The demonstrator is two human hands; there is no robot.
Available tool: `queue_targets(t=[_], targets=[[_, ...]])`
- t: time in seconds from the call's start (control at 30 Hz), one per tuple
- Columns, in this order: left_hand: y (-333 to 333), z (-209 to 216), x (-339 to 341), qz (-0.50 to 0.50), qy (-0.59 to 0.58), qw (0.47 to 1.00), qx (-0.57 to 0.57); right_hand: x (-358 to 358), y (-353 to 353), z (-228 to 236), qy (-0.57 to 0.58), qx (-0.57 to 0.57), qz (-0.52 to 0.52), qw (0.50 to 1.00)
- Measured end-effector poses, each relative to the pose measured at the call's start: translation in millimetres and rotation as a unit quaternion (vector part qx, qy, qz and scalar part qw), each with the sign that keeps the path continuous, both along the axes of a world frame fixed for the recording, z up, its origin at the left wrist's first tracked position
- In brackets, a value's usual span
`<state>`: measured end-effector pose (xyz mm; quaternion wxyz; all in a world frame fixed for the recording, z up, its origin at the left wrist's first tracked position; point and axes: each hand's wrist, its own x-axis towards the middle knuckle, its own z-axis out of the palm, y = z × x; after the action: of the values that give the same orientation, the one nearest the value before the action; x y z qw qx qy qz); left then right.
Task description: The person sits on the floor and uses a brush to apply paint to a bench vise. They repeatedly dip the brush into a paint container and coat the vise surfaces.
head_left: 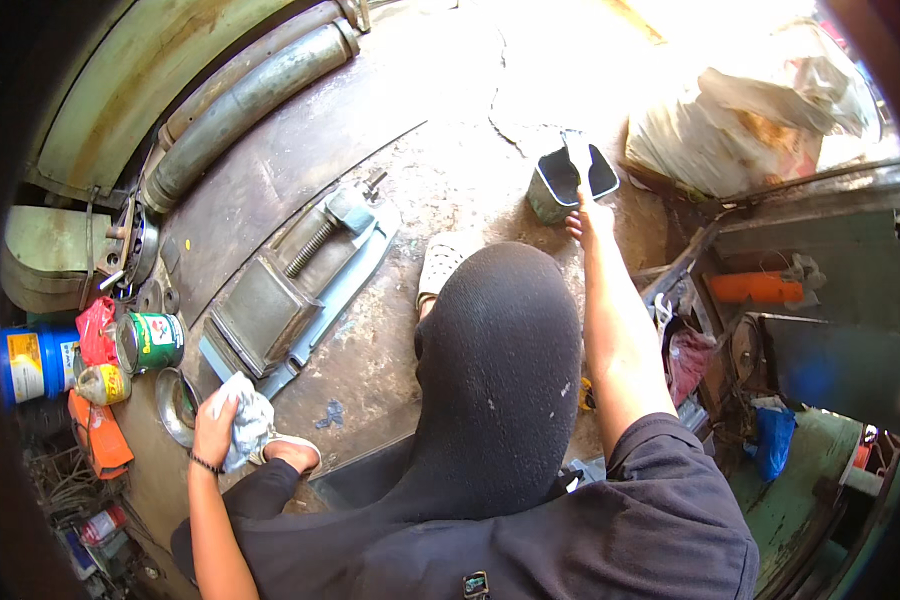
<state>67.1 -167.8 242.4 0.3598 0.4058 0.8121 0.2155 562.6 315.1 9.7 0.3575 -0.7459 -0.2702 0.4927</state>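
A crumpled white-and-blue cloth (250, 424) is bunched in my left hand (213, 428), whose fingers are closed around it. Beside that hand sits a round metal bowl (175, 402), and just beyond lies a heavy machine vise (268, 318) with a threaded screw and a blue-grey base. My right arm reaches forward. At its end my right hand (592, 220) is closed on a pale, stick-like handle (577, 158), over a dark square container (550, 194). Glare washes out the handle, so its kind is not clear.
To the left stand a green can (156, 341), a blue bucket (38, 362) and a red plastic bag (97, 330). Long metal pipes (255, 108) lie at the upper left. A large whitish sack (740, 125) and metal panels (820, 250) border the right side.
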Motion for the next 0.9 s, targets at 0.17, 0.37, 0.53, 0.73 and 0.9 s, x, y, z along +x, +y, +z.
queue_targets(t=[0.17, 0.37, 0.53, 0.73, 0.9], targets=[[-39, -7, 9, 0.074, -0.072, 0.991, -0.080, 12, -4, 24, 0.046, 0.158, -0.014, 0.986], [-18, -24, 15, -0.020, -0.039, 0.993, -0.112, 52, -15, 108, -0.085, 0.361, 0.075, 0.926], [-36, 28, -2, -0.094, 0.084, 0.980, -0.155, 69, 11, 192, 0.397, 0.147, 0.123, 0.897], [-67, 126, -19, 0.085, 0.085, 0.990, -0.067, -52, 33, 271, 0.083, 0.078, 0.518, 0.848], [-98, 129, -14, 0.052, 0.139, 0.989, -0.011, -206, -145, 223, -0.091, -0.041, 0.715, 0.692]])
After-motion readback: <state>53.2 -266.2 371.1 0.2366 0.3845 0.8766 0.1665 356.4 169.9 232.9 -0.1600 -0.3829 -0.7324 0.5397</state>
